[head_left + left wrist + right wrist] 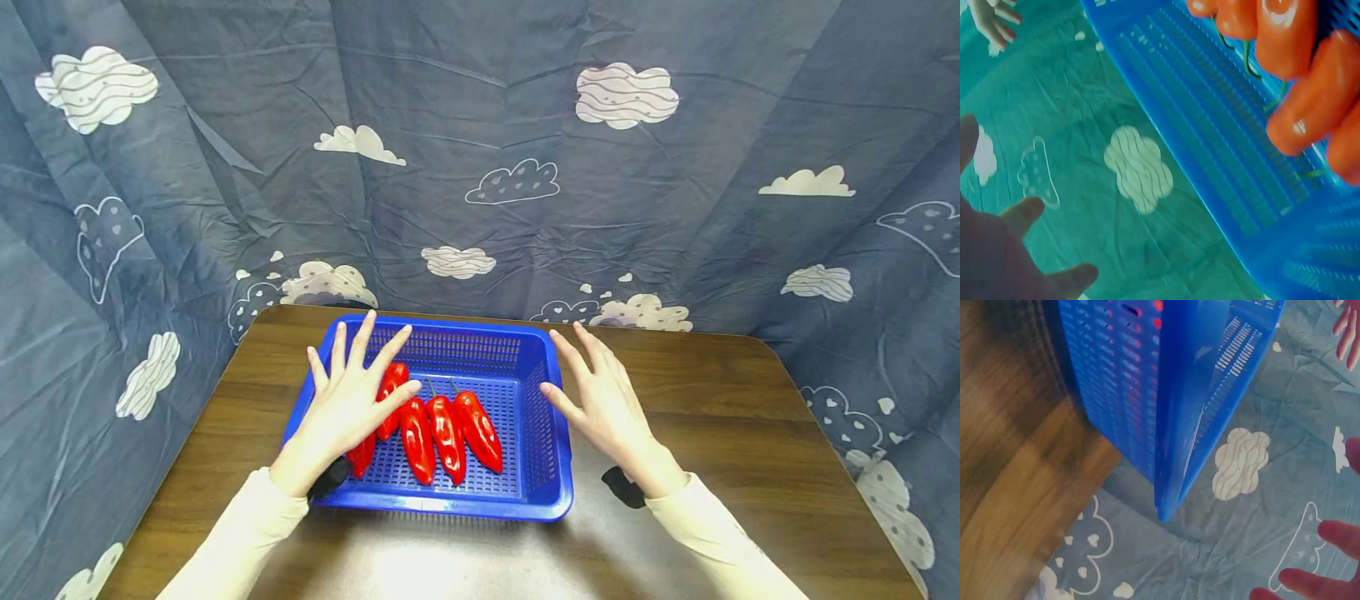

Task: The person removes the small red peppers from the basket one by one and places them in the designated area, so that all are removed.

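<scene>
A blue plastic basket (487,503) with slotted walls sits on the table. Several glossy red peppers (447,437) lie in it, mostly toward its left and middle; their green stems show in the left wrist view beside the peppers (1319,94). Fingers spread, my left hand (347,408) hovers over the basket's left part and hides some of the peppers. My right hand (611,408) is held up just past the basket's right rim, its fingers extended and apart. Neither hand holds anything.
The brown wooden table (705,417) extends to the right of the basket and in front of it. A dark blue-grey curtain (450,100) with white cloud prints hangs behind and at both sides. Each wrist carries a black strap or mount (624,487).
</scene>
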`<state>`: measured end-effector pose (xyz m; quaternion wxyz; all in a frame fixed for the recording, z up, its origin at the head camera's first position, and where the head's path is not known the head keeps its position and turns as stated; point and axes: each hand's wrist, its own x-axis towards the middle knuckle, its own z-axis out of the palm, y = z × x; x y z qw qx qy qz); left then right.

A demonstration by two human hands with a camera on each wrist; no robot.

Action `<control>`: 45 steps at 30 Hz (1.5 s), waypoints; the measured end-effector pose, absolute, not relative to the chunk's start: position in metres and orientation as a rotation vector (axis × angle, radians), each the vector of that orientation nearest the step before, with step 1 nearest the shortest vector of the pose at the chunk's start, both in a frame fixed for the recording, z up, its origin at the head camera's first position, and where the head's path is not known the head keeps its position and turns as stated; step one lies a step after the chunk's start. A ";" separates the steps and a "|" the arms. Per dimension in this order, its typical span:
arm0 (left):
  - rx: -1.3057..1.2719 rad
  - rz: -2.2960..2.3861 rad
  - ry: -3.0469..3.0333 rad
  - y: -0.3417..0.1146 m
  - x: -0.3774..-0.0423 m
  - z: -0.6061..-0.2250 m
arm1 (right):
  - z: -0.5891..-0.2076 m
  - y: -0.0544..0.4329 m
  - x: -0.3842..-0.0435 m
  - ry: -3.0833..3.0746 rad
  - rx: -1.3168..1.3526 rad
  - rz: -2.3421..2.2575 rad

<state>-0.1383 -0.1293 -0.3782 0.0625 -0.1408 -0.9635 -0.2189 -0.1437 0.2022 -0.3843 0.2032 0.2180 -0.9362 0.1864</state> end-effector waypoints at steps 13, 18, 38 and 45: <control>-0.433 -0.836 -2.997 -0.191 -0.134 -0.377 | -0.378 0.191 -0.140 -2.636 0.710 0.882; -0.479 -0.963 -3.000 -0.213 -0.136 -0.382 | -0.379 0.188 -0.142 -2.653 0.731 1.052; -0.616 -1.489 -2.990 -0.250 -0.144 -0.412 | -0.389 0.166 -0.156 -2.671 0.759 1.551; -0.588 -1.757 -2.948 -0.252 -0.151 -0.426 | -0.395 0.156 -0.161 -2.691 0.754 1.731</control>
